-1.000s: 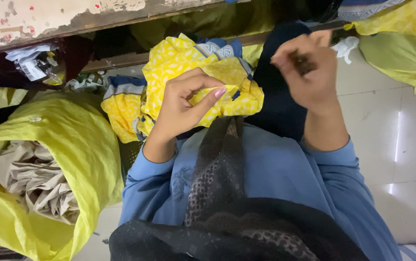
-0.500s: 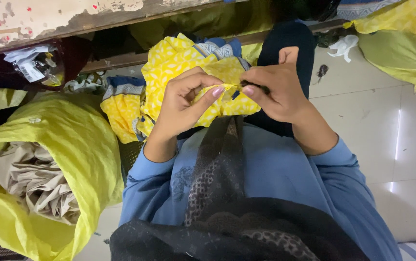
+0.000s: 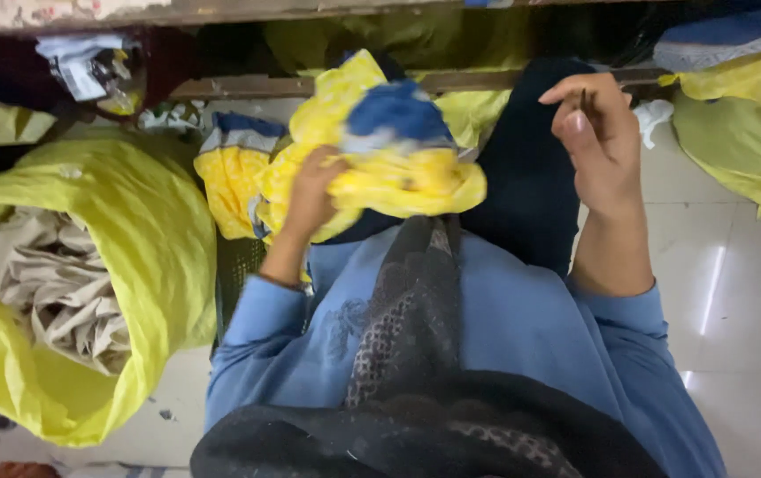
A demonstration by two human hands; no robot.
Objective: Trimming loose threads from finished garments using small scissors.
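My left hand (image 3: 314, 190) grips a bunched yellow patterned cloth (image 3: 394, 177) with a blue and white part on top, held over my lap. My right hand (image 3: 600, 142) is raised to the right of the cloth and apart from it, its thumb and fingers pinched on a thin dark needle-like thing (image 3: 583, 97). Both arms wear light blue sleeves. A dark patterned scarf (image 3: 416, 310) hangs down my front.
A large yellow-green sack (image 3: 146, 230) full of beige fabric pieces (image 3: 53, 283) lies at the left. More yellow cloth (image 3: 230, 177) sits behind my left hand. Yellow-green bundles (image 3: 743, 142) lie at the right on a pale tiled floor (image 3: 734, 292). A low shelf edge (image 3: 248, 87) runs along the top.
My right hand has drawn away from the cloth, up and to the right, still pinching the thin thing. The left hand has turned the cloth, so its blue part now shows on top.
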